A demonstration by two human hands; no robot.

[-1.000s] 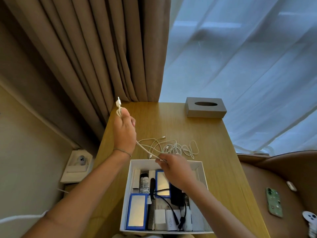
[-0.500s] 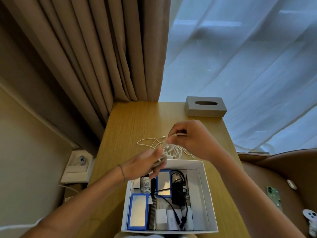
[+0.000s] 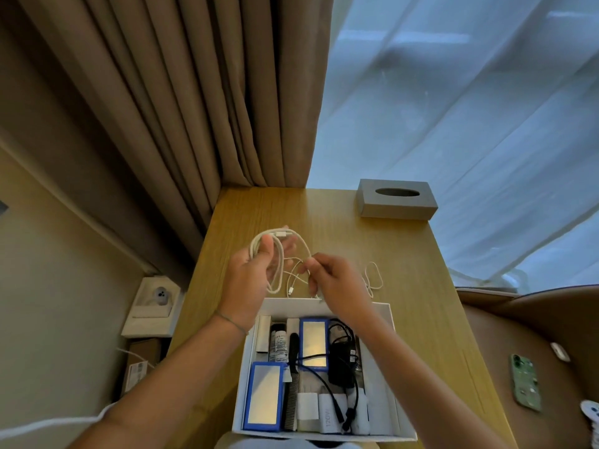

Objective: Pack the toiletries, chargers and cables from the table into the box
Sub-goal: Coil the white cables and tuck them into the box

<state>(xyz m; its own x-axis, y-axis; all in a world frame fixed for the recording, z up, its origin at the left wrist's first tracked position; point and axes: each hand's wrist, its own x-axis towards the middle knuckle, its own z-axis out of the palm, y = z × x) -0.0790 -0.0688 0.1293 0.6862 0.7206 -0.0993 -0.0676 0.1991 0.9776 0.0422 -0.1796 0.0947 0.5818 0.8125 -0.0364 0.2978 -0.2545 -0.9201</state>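
Looping a white cable (image 3: 279, 254) above the wooden table (image 3: 411, 254), left hand (image 3: 251, 280) curled around its coils, right hand (image 3: 337, 280) pinching a strand, more white cables (image 3: 372, 277) on the table behind the open white box (image 3: 393, 367) holding chargers and toiletries

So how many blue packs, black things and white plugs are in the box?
Blue-edged packs: 2, one near the front left and one farther back.
Black things: 3, a comb, a charger and its cable.
White plugs: 2, a plain one and one marked 120W.
Total: 7
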